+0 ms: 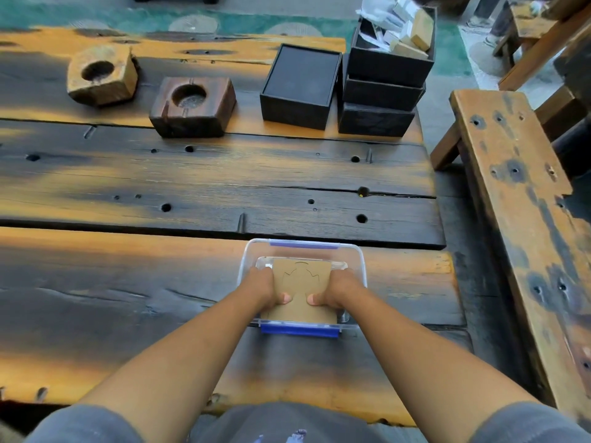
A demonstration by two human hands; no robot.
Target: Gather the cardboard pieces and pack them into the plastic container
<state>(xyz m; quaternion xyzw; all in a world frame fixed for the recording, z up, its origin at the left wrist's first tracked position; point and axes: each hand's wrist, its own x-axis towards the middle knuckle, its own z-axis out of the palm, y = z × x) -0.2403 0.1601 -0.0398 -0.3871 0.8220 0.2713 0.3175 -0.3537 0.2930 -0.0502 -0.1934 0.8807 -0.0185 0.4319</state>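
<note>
Step in hand, by my read: seating the cardboard [302, 290] into the container [360, 266]. The cardboard is a flat brown stack or sheet, with a cut outline on its top face; how many pieces, can't tell. It sits inside the clear container with blue clips, near the front edge of the worktop [128, 282]. To do it well: keep the stack level, lower both sides evenly, slide edges clear of the walls, then press flat so nothing rides up on the rim. Left hand [267, 287] has its grip closed on the cardboard's left edge, thumb on top, fingers hidden underneath. Right hand [335, 290] mirrors it on the right edge, thumb on top. Both grips narrow, pinching the cardboard. Whether it touches the container floor yet, can't tell. No loose pieces seen elsewhere on the worktop.
</note>
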